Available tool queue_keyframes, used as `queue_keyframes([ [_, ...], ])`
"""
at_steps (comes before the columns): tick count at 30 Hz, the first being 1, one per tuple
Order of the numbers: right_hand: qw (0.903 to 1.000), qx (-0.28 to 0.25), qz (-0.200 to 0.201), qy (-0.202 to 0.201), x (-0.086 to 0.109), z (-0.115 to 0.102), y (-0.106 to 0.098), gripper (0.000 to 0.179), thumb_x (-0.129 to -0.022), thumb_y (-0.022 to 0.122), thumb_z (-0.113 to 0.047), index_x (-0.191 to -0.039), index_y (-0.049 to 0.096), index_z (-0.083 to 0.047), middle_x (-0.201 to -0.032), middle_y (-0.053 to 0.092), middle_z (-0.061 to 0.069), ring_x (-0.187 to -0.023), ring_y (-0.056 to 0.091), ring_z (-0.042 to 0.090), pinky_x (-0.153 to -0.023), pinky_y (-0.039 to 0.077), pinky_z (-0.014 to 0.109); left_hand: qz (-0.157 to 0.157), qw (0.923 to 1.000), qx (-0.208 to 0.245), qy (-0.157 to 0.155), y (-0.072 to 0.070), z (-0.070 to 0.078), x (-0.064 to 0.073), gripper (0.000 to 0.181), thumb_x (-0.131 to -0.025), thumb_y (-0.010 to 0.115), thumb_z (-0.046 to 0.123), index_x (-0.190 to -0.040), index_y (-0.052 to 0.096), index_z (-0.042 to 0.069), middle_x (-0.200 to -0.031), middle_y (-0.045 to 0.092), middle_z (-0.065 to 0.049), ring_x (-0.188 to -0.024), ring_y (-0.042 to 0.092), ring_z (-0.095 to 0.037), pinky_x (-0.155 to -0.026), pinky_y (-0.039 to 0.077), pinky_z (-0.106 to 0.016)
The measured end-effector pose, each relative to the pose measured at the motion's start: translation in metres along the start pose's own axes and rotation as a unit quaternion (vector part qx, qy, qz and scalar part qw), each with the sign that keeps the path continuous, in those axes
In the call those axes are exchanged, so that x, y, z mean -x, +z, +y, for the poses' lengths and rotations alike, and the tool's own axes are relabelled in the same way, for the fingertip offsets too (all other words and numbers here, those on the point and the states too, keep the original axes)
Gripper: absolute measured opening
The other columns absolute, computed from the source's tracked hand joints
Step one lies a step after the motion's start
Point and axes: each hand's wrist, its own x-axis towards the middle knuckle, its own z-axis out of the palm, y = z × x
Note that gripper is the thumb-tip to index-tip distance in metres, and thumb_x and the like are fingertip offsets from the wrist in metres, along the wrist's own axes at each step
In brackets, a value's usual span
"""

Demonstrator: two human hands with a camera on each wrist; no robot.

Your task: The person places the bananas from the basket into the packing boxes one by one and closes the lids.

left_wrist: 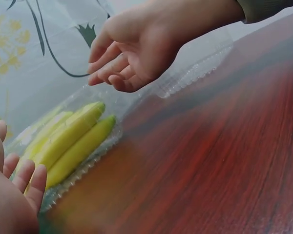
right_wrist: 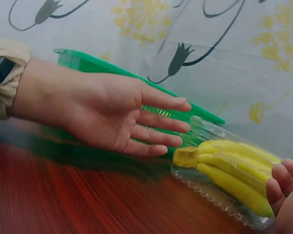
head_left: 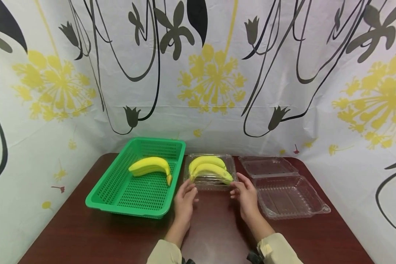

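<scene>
A clear plastic clamshell box (head_left: pixel 211 187) at the back middle of the table holds a bunch of yellow bananas (head_left: pixel 208 167); clear plastic lies over the fruit. My left hand (head_left: pixel 184 200) is beside the box's front left corner, its fingers spread and nearly straight in the right wrist view. At the front right corner is my right hand (head_left: pixel 246 196), with loosely bent fingers and nothing in them. Both palms face inward, and whether any fingertip touches the plastic is hard to tell. In the right wrist view, the banana stem end (right_wrist: pixel 185 157) points toward my left hand.
A green plastic basket (head_left: pixel 94 203) stands on the left, with more bananas (head_left: pixel 150 165) in it. On the right lies another clear clamshell box (head_left: pixel 287 198), unfolded, its lid (head_left: pixel 267 167) toward the back. A patterned cloth (head_left: pixel 198 124) rises behind the dark red table (head_left: pixel 69 234).
</scene>
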Motion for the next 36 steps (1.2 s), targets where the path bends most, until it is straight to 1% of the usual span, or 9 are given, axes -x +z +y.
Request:
queue_keyframes([
  [4, 0.9989, 0.023, -0.019, -0.037, 0.001, -0.006, -0.001, 0.041, -0.098, 0.055, -0.002, -0.138, 0.049, -0.001, -0.091, 0.068, 0.008, -0.062, 0.061, 0.015, -0.057, 0.052, 0.027, -0.022, 0.999, -0.014, 0.037, 0.001, 0.007, 0.004, 0.047, -0.094, 0.064, 0.008, -0.139, 0.05, 0.002, -0.125, 0.055, -0.024, -0.098, 0.06, -0.017, -0.076, 0.056, -0.037],
  [8, 0.9961, 0.053, -0.023, -0.067, 0.001, -0.014, -0.004, 0.036, -0.098, 0.057, -0.005, -0.133, 0.055, -0.007, -0.096, 0.068, 0.011, -0.068, 0.065, 0.021, -0.059, 0.053, 0.029, -0.051, 0.9957, -0.029, 0.071, 0.002, 0.02, 0.007, 0.047, -0.093, 0.065, 0.008, -0.138, 0.051, 0.0, -0.127, 0.055, -0.021, -0.1, 0.061, -0.02, -0.079, 0.056, -0.035],
  [11, 0.9934, 0.076, -0.027, -0.082, 0.001, -0.021, -0.008, 0.033, -0.098, 0.057, -0.007, -0.131, 0.057, -0.012, -0.097, 0.069, 0.008, -0.072, 0.066, 0.023, -0.062, 0.054, 0.03, -0.079, 0.9929, -0.042, 0.078, 0.0, 0.034, 0.009, 0.047, -0.094, 0.065, 0.011, -0.139, 0.051, 0.002, -0.133, 0.054, -0.015, -0.106, 0.06, -0.027, -0.083, 0.054, -0.033],
  [16, 0.9896, 0.092, -0.026, -0.107, -0.002, -0.032, -0.013, 0.034, -0.098, 0.056, -0.005, -0.132, 0.056, -0.007, -0.097, 0.068, 0.01, -0.07, 0.066, 0.021, -0.063, 0.055, 0.033, -0.13, 0.9869, -0.036, 0.088, -0.005, 0.059, 0.01, 0.048, -0.096, 0.063, 0.014, -0.141, 0.049, 0.006, -0.14, 0.049, -0.012, -0.117, 0.054, -0.041, -0.087, 0.053, -0.033],
  [22, 0.9813, 0.125, -0.026, -0.144, -0.01, -0.043, -0.021, 0.035, -0.098, 0.057, -0.004, -0.133, 0.055, -0.002, -0.091, 0.067, -0.004, -0.07, 0.066, 0.018, -0.063, 0.056, 0.033, -0.152, 0.9794, -0.042, 0.126, -0.015, 0.086, 0.004, 0.047, -0.096, 0.061, 0.008, -0.142, 0.048, 0.005, -0.14, 0.048, -0.012, -0.113, 0.059, -0.028, -0.088, 0.053, -0.034],
  [25, 0.9736, 0.16, -0.028, -0.161, -0.013, -0.046, -0.027, 0.035, -0.097, 0.058, -0.006, -0.132, 0.056, -0.005, -0.095, 0.067, 0.0, -0.072, 0.067, 0.018, -0.064, 0.056, 0.031, -0.147, 0.9779, -0.062, 0.135, -0.024, 0.098, 0.0, 0.047, -0.096, 0.061, 0.009, -0.142, 0.049, 0.009, -0.139, 0.05, -0.009, -0.112, 0.059, -0.021, -0.089, 0.052, -0.035],
  [29, 0.9472, 0.242, -0.033, -0.208, -0.016, -0.05, -0.037, 0.036, -0.097, 0.059, -0.006, -0.133, 0.057, -0.007, -0.103, 0.066, 0.013, -0.075, 0.067, 0.018, -0.062, 0.054, 0.026, -0.149, 0.9746, -0.103, 0.132, -0.041, 0.112, -0.006, 0.046, -0.098, 0.061, 0.016, -0.142, 0.049, 0.018, -0.141, 0.048, -0.003, -0.117, 0.057, -0.022, -0.091, 0.051, -0.033],
  [33, 0.9009, 0.33, -0.031, -0.28, -0.02, -0.053, -0.051, 0.038, -0.094, 0.062, -0.001, -0.131, 0.058, -0.009, -0.106, 0.066, 0.017, -0.076, 0.066, 0.014, -0.06, 0.05, 0.019, -0.167, 0.9652, -0.148, 0.136, -0.058, 0.122, -0.012, 0.048, -0.098, 0.061, 0.018, -0.144, 0.047, 0.019, -0.145, 0.044, -0.004, -0.121, 0.053, -0.027, -0.09, 0.05, -0.036],
  [36, 0.8683, 0.374, -0.032, -0.324, -0.023, -0.055, -0.06, 0.043, -0.091, 0.065, 0.001, -0.132, 0.058, -0.009, -0.106, 0.066, 0.014, -0.08, 0.066, 0.017, -0.063, 0.048, 0.014, -0.176, 0.9588, -0.176, 0.136, -0.071, 0.128, -0.017, 0.052, -0.096, 0.063, 0.016, -0.145, 0.045, 0.019, -0.142, 0.047, -0.009, -0.121, 0.052, -0.032, -0.089, 0.05, -0.04],
])
